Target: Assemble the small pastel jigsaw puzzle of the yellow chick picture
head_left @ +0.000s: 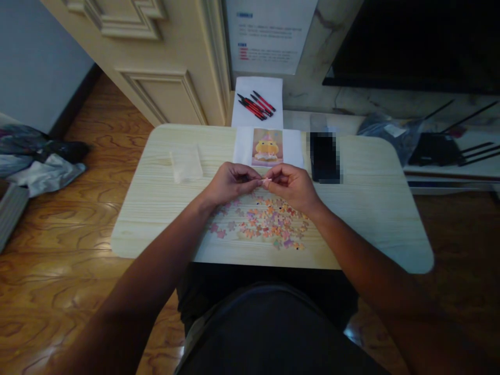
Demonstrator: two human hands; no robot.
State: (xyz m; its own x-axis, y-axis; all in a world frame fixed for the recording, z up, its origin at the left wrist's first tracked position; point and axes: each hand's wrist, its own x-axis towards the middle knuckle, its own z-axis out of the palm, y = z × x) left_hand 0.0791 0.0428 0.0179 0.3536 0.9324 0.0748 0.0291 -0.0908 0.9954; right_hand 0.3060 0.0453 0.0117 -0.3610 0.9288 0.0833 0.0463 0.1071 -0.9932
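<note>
Two hands meet above the far edge of a scatter of puzzle pieces (265, 221) on a small wooden table (367, 208). The left hand (228, 182) and the right hand (292, 185) each pinch one end of a small pale piece (266, 180), which spans the narrow gap between their fingertips. Both hands are therefore closed in a fingertip grasp on the same piece; the remaining fingers curl inward.

The held piece lies with its long axis roughly left to right, level with the table, and sits midway between the hands, so neither hand is nearer. It is raised just above the table surface, beyond the loose pieces and just in front of a reference picture (267, 147) of a yellow figure on a white sheet.

The loose pieces lie below and toward the person from the held piece, mostly under and beside the right wrist. That places them closer to the right hand than to the left.

A clear plastic bag (186, 163) lies well to the left; a dark device (324, 156) lies to the right.
</note>
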